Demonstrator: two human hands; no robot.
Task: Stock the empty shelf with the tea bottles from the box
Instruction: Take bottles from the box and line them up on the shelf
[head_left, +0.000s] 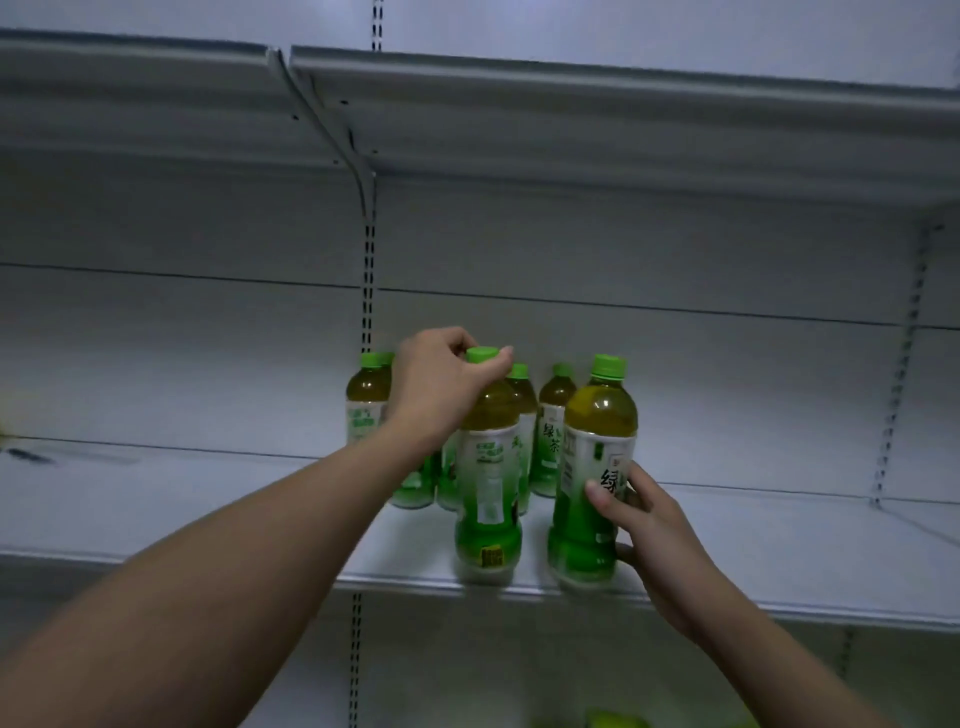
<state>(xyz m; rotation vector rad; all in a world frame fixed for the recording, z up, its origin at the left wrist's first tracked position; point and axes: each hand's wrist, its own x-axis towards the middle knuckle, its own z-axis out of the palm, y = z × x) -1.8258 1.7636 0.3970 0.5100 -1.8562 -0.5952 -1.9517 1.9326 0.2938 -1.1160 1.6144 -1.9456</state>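
Observation:
Several green-capped tea bottles stand on the white shelf. My left hand grips the cap and neck of a front bottle that stands near the shelf's front edge. My right hand holds the lower body of another front bottle just to its right, thumb across the label. Behind them stand more bottles: one at the far left, one at the back right, and others partly hidden by my left arm.
An upper shelf overhangs the bottles. Slotted uprights run down the back panel, another at the right. Bare shelf surface stretches left and right of the bottle group. Something yellow-green shows blurred at the bottom edge.

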